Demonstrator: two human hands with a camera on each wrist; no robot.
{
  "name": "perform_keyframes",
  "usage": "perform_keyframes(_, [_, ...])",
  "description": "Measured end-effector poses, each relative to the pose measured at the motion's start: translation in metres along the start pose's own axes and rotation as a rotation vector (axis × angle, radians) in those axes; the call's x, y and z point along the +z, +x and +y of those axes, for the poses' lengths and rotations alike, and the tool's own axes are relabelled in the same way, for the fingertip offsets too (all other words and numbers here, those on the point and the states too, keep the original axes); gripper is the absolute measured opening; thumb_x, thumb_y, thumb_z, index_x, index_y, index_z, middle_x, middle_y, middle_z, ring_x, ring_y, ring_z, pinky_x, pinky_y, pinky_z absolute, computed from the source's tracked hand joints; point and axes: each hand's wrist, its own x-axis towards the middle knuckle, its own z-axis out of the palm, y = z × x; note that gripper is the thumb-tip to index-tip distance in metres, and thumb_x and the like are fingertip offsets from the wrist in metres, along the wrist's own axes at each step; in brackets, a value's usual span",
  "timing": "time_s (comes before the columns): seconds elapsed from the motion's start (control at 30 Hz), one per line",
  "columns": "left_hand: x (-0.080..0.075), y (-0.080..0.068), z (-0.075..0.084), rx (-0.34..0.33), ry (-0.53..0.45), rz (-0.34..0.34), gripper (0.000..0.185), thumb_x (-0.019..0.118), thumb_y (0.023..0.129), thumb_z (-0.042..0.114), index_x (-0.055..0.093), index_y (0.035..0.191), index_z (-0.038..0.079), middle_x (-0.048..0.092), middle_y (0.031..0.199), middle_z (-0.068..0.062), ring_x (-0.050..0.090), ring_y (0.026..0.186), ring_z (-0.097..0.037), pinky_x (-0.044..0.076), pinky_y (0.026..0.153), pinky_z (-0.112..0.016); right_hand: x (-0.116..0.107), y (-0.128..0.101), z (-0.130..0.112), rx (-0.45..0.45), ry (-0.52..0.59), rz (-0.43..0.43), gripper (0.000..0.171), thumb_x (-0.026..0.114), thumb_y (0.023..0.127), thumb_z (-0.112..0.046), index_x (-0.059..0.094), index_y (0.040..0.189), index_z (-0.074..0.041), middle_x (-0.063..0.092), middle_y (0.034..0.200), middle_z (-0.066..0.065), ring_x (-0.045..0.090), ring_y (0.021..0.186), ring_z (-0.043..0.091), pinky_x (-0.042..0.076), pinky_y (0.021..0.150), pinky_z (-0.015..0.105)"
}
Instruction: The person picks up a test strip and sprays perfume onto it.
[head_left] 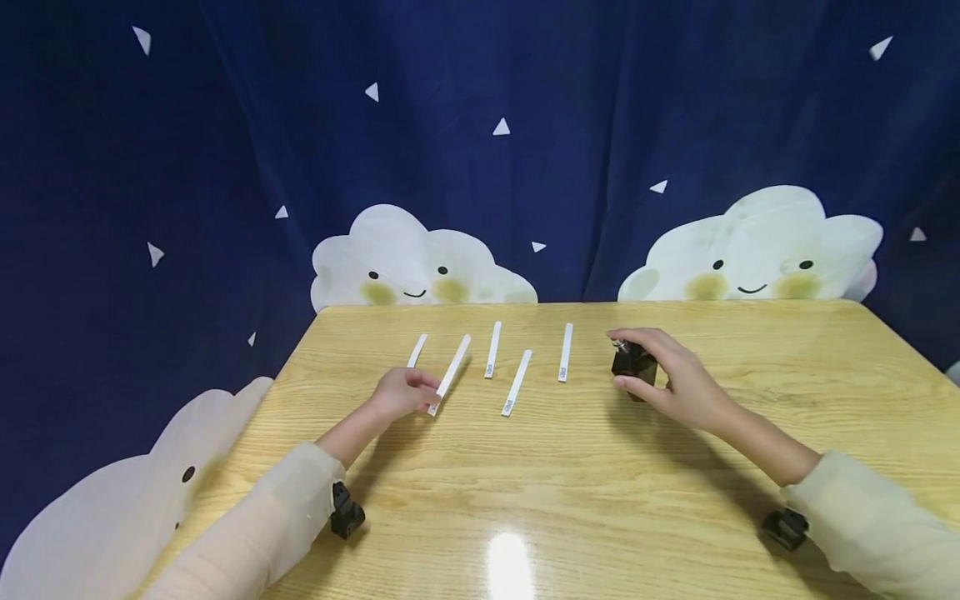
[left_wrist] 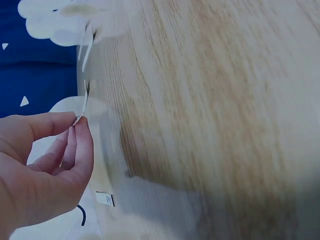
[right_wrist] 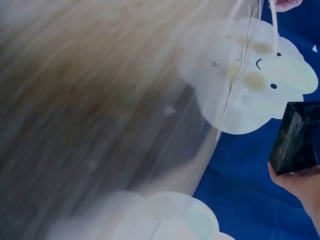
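My left hand (head_left: 401,395) pinches the lower, printed end of a white paper test strip (head_left: 455,364), as seen in the head view. In the left wrist view, thumb and fingertips meet on that strip (left_wrist: 85,104), which points away from the hand. To the right, my right hand (head_left: 690,383) grips a dark glass perfume bottle (head_left: 624,363), thumb low on its side and a finger at its metal spray top. Its dark, boxy body shows in the right wrist view, while the bottle's top lies outside that view. Another strip (head_left: 417,350) lies just beyond my left hand, partly hidden.
Between the hands, several white strips lie apart on the wooden table (head_left: 465,475): a far strip (head_left: 492,350), a nearer strip (head_left: 516,383) and a right-hand strip (head_left: 566,352). A dark blue curtain (head_left: 570,150) with cloud faces hangs behind the table's far edge.
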Motion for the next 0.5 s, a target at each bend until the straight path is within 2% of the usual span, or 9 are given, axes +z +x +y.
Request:
perform_keyframes(0.17, [0.001, 0.001, 0.001, -0.022, -0.039, -0.011, 0.026, 0.068, 0.082, 0.001, 0.066, 0.107, -0.005, 0.070, 0.087, -0.007, 0.061, 0.068, -0.008, 0.057, 0.073, -0.024, 0.005, 0.005, -0.002, 0.005, 0.015, 0.001, 0.063, 0.081, 0.073, -0.006, 0.056, 0.131, -0.012, 0.062, 0.125, 0.006, 0.053, 0.115, 0.007, 0.035, 0.097, 0.004])
perform_keyframes(0.33, [0.002, 0.001, 0.004, -0.027, -0.056, -0.015, 0.026, 0.068, 0.083, 0.002, 0.066, 0.108, -0.004, 0.071, 0.094, -0.010, 0.062, 0.071, -0.008, 0.058, 0.075, -0.025, 0.010, 0.010, -0.004, 0.013, 0.020, -0.009, 0.063, 0.080, 0.075, -0.007, 0.055, 0.132, -0.014, 0.062, 0.126, 0.005, 0.054, 0.113, 0.009, 0.041, 0.092, 0.011])
perform_keyframes(0.5, [0.003, 0.001, 0.008, -0.007, -0.076, -0.041, 0.027, 0.069, 0.083, 0.001, 0.066, 0.109, -0.005, 0.071, 0.095, -0.012, 0.064, 0.071, -0.009, 0.059, 0.078, -0.028, 0.014, 0.017, -0.008, 0.009, 0.045, -0.028, 0.062, 0.080, 0.076, -0.009, 0.054, 0.133, -0.014, 0.061, 0.128, 0.004, 0.054, 0.117, 0.014, 0.038, 0.097, 0.007])
